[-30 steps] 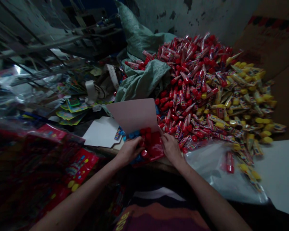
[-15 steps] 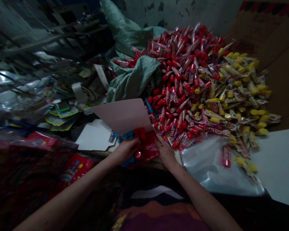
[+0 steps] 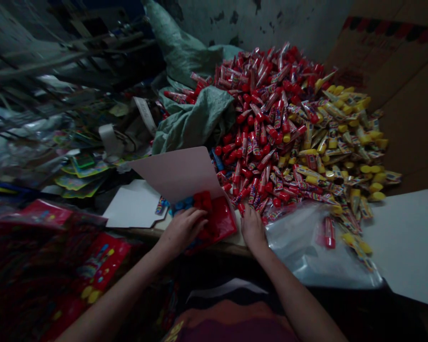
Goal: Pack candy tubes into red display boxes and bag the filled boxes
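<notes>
Clock directions run from the red package (image 3: 225,221), lying on the table edge mid-view, tray side up, pale flap (image 3: 180,170) raised toward 11. Red caps (image 3: 202,200) and blue caps (image 3: 183,204) sit in its left part; its right part shows bare red. Left hand (image 3: 183,229) at 9, fingers bent down over the capped pieces; contact points hidden, cannot tell if anything is gripped. Right hand (image 3: 253,229) at 3, just beside the package and apart from its rim, fingers curled at the near edge of the tube pile, a red cap (image 3: 241,209) at the tips; cannot tell whether clenched on it. Red-capped tubes (image 3: 267,123) heaped at 1, yellow-capped tubes (image 3: 337,137) at 2. Clear plastic bag (image 3: 299,251) between 3 and 4, one red tube (image 3: 329,232) on top. White sheet (image 3: 406,242) at 3, farther out. White card (image 3: 130,206) at 9, blue-wrapped tube (image 3: 160,205) at its right edge. Green sack (image 3: 196,121) near 12. Red packets (image 3: 109,256) toward 8, partly blurred.
</notes>
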### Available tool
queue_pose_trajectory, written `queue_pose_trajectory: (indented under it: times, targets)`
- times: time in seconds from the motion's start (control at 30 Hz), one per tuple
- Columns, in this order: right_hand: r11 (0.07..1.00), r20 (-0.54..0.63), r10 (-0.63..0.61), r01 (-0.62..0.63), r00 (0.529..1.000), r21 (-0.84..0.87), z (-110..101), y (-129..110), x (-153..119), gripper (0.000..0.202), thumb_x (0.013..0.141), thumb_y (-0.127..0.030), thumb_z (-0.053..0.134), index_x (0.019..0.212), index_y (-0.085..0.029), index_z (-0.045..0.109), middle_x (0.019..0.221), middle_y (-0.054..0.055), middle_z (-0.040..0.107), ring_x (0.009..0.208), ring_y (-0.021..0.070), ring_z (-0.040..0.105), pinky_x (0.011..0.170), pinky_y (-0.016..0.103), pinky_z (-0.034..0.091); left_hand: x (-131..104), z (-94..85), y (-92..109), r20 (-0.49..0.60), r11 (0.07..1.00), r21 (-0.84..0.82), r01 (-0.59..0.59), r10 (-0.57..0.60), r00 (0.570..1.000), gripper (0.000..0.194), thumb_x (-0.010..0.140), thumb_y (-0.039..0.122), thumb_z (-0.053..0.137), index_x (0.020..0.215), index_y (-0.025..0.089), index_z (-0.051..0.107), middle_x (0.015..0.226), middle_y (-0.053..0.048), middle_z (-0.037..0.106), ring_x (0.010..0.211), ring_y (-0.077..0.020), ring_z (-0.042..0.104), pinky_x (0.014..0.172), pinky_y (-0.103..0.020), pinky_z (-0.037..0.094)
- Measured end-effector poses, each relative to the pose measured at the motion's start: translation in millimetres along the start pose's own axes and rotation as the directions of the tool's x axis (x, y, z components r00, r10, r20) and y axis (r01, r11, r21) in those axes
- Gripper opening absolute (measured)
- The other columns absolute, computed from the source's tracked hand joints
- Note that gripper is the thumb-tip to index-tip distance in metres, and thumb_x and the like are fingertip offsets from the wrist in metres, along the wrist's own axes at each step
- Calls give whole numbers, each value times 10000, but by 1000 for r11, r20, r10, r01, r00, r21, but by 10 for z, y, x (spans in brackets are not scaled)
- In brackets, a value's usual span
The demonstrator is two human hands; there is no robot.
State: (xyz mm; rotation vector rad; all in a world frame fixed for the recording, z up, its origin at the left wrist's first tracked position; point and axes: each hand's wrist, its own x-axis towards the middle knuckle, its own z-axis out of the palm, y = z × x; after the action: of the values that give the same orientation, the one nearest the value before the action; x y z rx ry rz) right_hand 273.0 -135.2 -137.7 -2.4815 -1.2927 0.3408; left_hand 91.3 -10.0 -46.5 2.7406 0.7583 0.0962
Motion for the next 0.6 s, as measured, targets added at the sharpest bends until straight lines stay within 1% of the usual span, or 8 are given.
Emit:
queue_pose_trajectory:
  times: [0.07, 0.13, 0.2, 0.27, 0.33, 0.43, 0.53, 0.6]
  targets:
    - [997, 95, 53, -48, 994, -53, -68, -74, 117, 492, 894, -117, 420, 1383, -116, 366, 1109, 175, 600, 965, 268, 626, 793, 358, 489, -77, 18, 67, -36, 999, 11, -51, 51, 998, 260, 928, 353, 473, 1060, 195, 630, 1073, -96, 667, 976, -235, 627, 856, -390, 480]
    - [993, 180, 97, -83, 979, -82, -121, -115, 210, 558, 860, -119, 457, 1402, -152, 329, 1126, 182, 581, 908, 265, 658, 760, 359, 484, -142, 37, 97, -37, 997, 18, -78, 79, 996, 224, 912, 341, 511, 1015, 195, 647, 1103, -99, 648, 1018, -245, 608, 879, -409, 476]
    - [992, 223, 113, -95, 968, -88, -156, -111, 262, 574, 817, -132, 505, 1372, -174, 364, 1128, 182, 567, 903, 272, 666, 771, 370, 474, -191, 52, 99, -40, 997, -2, -82, 81, 996, 193, 903, 305, 528, 996, 191, 654, 1116, -100, 636, 1037, -243, 597, 895, -404, 481]
    - [991, 213, 126, -117, 969, -59, -186, -62, 276, 530, 790, -161, 528, 1310, -175, 423, 1119, 180, 564, 920, 288, 658, 776, 383, 471, -229, 66, 88, -42, 994, -54, -93, 91, 995, 181, 898, 270, 531, 1009, 188, 648, 1110, -99, 634, 1024, -227, 599, 886, -376, 496]
    - [989, 140, 137, -144, 981, 40, -238, 12, 256, 478, 775, -187, 535, 1245, -163, 457, 1099, 168, 574, 933, 287, 644, 779, 381, 476, -262, 89, 72, -53, 988, -106, -110, 105, 993, 178, 888, 241, 534, 1020, 187, 641, 1092, -96, 640, 1006, -217, 605, 868, -358, 509]
    - [949, -97, 156, -122, 983, 290, -377, 87, 171, 396, 779, -235, 529, 1161, -162, 456, 1001, 114, 608, 872, 243, 629, 777, 357, 486, -296, 145, 44, -90, 977, -178, -120, 105, 990, 190, 884, 197, 512, 1030, 191, 635, 1072, -94, 652, 999, -209, 613, 855, -349, 520]
    - [873, -297, 171, -5, 939, 488, -501, -2, 40, 318, 796, -305, 526, 1082, -190, 446, 890, 54, 605, 758, 209, 610, 718, 339, 499, -301, 152, 43, -133, 962, -252, -104, 72, 988, 215, 892, 210, 503, 1066, 194, 628, 1116, -100, 652, 1050, -208, 612, 895, -357, 516]
    - [832, -339, 113, 98, 934, 547, -500, -159, -36, 284, 799, -318, 535, 1042, -201, 447, 858, 37, 591, 741, 196, 604, 695, 324, 506, -295, 49, 84, -170, 949, -306, -80, 28, 985, 222, 903, 243, 497, 1076, 195, 627, 1154, -100, 647, 1077, -205, 612, 910, -353, 515]
